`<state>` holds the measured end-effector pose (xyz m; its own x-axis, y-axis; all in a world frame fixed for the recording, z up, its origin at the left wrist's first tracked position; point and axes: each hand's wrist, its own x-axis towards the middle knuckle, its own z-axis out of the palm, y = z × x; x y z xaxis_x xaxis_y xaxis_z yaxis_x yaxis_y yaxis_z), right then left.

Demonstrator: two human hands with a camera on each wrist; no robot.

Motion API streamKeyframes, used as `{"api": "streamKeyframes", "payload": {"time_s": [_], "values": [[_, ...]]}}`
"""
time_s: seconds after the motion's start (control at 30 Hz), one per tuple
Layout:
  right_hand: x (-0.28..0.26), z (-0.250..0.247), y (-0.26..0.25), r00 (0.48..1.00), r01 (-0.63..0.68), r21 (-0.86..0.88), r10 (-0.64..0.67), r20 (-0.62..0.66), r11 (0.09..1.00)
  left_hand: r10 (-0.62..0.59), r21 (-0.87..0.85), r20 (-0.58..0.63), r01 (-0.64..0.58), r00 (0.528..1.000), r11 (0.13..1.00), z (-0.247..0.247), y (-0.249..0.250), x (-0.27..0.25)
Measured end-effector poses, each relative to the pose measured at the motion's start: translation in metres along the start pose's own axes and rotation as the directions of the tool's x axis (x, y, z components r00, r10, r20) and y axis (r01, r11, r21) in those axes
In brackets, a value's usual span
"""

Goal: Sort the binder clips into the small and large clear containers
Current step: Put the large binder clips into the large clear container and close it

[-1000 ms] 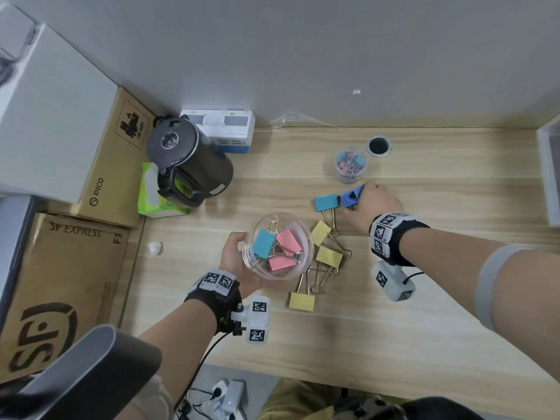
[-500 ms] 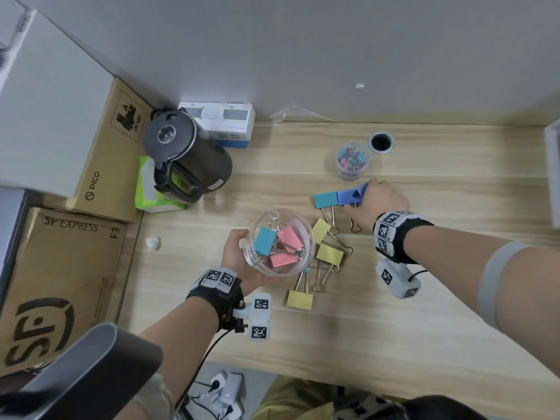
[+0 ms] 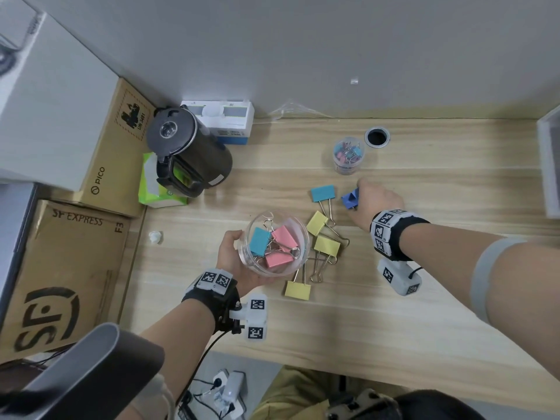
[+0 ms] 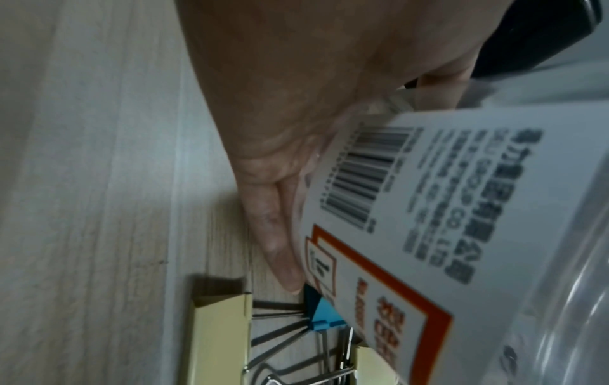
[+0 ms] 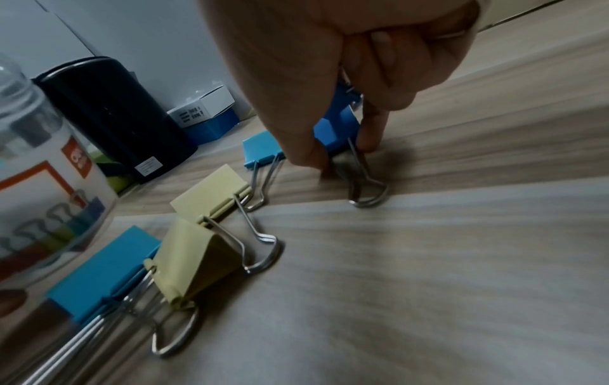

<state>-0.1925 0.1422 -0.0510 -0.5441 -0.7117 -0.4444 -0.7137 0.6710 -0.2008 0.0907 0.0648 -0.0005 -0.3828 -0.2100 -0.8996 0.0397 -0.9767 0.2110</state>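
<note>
My left hand (image 3: 235, 262) grips the large clear container (image 3: 274, 242), tilted above the table, with two pink clips and a teal one inside; its label (image 4: 428, 208) fills the left wrist view. My right hand (image 3: 374, 201) pinches a dark blue binder clip (image 3: 350, 200) (image 5: 339, 130) between thumb and fingers, its wire handles touching the wood. A teal clip (image 3: 322, 193) (image 5: 262, 149) lies just left of it. Three yellow clips (image 3: 326, 245) lie beside the container. The small clear container (image 3: 348, 154) with small clips stands at the back.
A black kettle (image 3: 188, 150) and a green tissue pack (image 3: 151, 189) stand at the back left, with a white-and-blue box (image 3: 224, 119) behind them. Cardboard boxes (image 3: 60, 268) line the left edge. A cable hole (image 3: 376, 137) sits near the wall. A white bin (image 3: 550, 165) edges the right.
My right hand has closed on the dark blue clip and shifted it slightly right, away from the teal clip. The left hand and container have stayed put.
</note>
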Motion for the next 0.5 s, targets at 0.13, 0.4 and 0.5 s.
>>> {"api": "streamKeyframes", "payload": {"time_s": [0.13, 0.4, 0.5], "values": [[-0.009, -0.009, 0.012, 0.999, -0.008, -0.027, 0.009, 0.049, 1.000, -0.009, -0.005, 0.037, 0.010, 0.999, 1.000, 0.012, -0.002, -0.007], [-0.027, -0.007, 0.014, 0.999, -0.013, 0.034, 0.012, 0.042, 0.999, -0.002, 0.003, 0.056, 0.002, 0.998, 1.000, 0.024, -0.012, -0.014], [-0.031, 0.001, 0.007, 0.998, -0.060, 0.024, 0.060, 0.029, 0.998, -0.002, 0.011, 0.014, 0.002, 1.000, 1.000, 0.018, -0.014, -0.010]]}}
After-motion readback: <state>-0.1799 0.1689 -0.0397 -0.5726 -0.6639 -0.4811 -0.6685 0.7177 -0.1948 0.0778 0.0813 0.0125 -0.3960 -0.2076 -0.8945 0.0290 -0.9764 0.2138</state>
